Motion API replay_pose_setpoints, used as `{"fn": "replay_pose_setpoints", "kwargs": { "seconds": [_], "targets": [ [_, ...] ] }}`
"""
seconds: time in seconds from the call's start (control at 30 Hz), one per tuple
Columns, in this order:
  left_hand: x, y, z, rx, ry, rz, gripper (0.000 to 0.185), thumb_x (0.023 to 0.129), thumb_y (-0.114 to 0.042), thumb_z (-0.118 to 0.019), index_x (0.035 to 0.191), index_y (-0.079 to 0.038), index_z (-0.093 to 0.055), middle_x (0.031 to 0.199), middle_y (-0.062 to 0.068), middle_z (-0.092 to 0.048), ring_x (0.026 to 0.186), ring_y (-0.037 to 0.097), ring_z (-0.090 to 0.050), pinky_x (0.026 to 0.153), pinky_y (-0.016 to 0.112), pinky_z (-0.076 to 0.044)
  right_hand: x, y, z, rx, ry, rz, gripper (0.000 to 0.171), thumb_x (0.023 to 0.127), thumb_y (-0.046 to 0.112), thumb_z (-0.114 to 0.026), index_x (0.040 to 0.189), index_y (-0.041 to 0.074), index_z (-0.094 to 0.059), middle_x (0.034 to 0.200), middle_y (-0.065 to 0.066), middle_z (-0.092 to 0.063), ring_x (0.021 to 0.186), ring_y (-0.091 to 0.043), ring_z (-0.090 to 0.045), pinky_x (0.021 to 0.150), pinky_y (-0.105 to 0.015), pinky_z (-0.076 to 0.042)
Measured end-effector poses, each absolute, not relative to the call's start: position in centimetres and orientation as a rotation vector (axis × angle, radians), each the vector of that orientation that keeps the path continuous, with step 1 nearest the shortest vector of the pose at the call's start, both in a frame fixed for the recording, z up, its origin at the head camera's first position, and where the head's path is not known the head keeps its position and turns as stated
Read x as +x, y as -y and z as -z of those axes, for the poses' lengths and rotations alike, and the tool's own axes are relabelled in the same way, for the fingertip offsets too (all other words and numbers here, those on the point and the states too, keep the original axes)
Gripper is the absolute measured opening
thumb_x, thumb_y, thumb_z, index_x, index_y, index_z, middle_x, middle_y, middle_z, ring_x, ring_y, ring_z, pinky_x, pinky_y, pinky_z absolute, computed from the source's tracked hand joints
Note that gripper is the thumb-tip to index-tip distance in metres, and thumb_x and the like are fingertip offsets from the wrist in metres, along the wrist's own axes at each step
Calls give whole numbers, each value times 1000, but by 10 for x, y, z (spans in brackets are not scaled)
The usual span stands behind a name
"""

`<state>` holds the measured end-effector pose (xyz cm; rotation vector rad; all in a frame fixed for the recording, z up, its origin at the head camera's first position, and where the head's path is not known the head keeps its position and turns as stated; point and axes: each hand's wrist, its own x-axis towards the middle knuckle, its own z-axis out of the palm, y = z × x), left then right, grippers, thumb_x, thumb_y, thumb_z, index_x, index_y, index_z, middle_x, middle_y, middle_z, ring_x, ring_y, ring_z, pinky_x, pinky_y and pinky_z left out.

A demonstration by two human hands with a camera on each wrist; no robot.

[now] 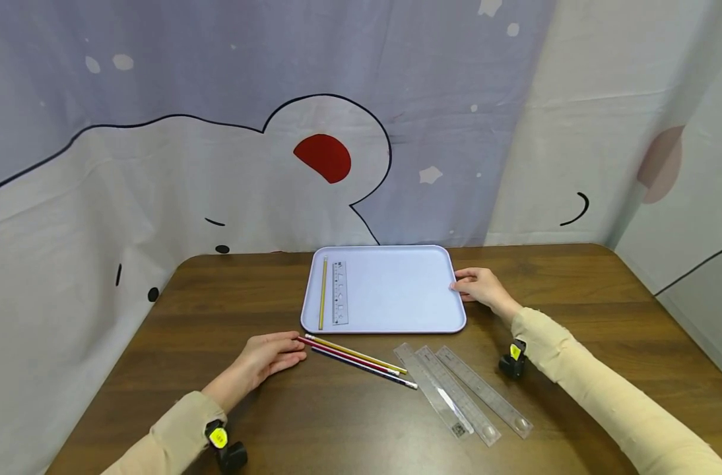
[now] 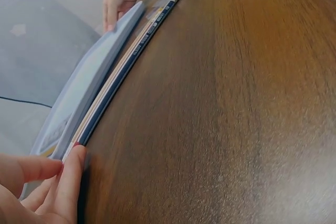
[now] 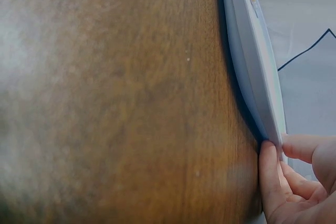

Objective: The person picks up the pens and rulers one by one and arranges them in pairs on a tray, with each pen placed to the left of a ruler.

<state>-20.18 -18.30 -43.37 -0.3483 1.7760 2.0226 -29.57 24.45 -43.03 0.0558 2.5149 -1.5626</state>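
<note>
Pinching with fingers nearly closed, our right hand (image 1: 480, 287) has the tray (image 1: 399, 290) by its right rim, our left hand (image 1: 270, 356) the red pencil (image 1: 349, 357) in front of the tray, where three rulers (image 1: 457, 396) lie.

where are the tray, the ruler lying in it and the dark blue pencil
Tray (image 1: 399, 290): head view, on the bare middle of its inner surface.
Ruler in the tray (image 1: 340, 293): head view, on the middle of its clear strip.
Dark blue pencil (image 2: 126, 69): left wrist view, partway along its shaft.
</note>
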Motion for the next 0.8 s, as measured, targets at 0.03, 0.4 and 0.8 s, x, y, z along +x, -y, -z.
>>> {"fn": "replay_pose_setpoints", "kwargs": {
  "seconds": [0.03, 0.4, 0.8],
  "targets": [
    [-202, 183, 434, -345, -1774, -2016, 50, 95, 4, -50, 142, 13, -34, 86, 2, -72, 73, 11, -71, 71, 21, -60, -296, -245, 430, 57, -2515, 1563, 48, 91, 4, -62, 131, -17, -45, 97, -14, -67, 71, -2, -60, 70, -22, -60],
    [-206, 186, 433, -321, -1776, -1960, 51, 96, 1, -52, 142, 11, -34, 83, 2, -72, 71, 11, -71, 68, 21, -60, -298, -245, 433, 61, -2503, 1587, 48, 91, 4, -63, 130, -18, -45, 93, -9, -67, 70, -2, -61, 69, -22, -60],
    [-207, 182, 432, -321, -1877, -1893, 47, 93, 0, -57, 136, 13, -43, 78, 1, -72, 64, 11, -70, 63, 20, -60, -297, -244, 433, 77, -2508, 1582, 48, 90, 4, -63, 130, -17, -46, 95, -12, -67, 70, -2, -61, 69, -22, -60]
  ]
}}
